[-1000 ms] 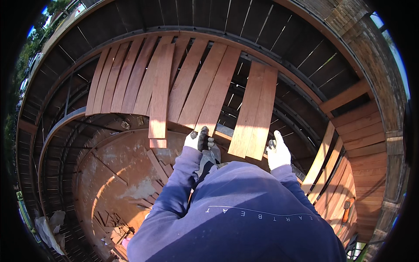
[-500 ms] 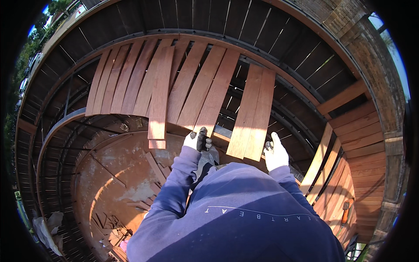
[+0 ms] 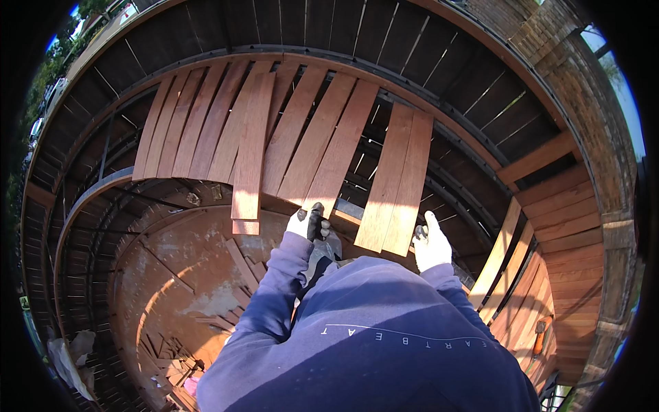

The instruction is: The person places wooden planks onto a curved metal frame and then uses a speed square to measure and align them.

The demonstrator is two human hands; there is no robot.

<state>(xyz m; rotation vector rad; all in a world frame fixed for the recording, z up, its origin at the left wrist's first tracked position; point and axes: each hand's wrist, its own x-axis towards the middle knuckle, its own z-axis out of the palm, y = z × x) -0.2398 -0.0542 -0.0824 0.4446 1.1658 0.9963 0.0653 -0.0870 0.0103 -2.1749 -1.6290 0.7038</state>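
White-gloved left hand [image 3: 307, 224] half-curls near one plank [image 3: 342, 146]; two boards [image 3: 394, 180] lie between it and the half-curled right hand [image 3: 432, 242]. Whether either holds anything, I cannot tell.

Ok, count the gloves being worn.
2: the left glove, at a plank's near end, and the right glove, just right of the separate pair of planks.

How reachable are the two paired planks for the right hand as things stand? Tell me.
Likely yes: the right hand is close beside the near end of the two paired planks, with nothing visible in between. Whether it touches their edge is unclear.
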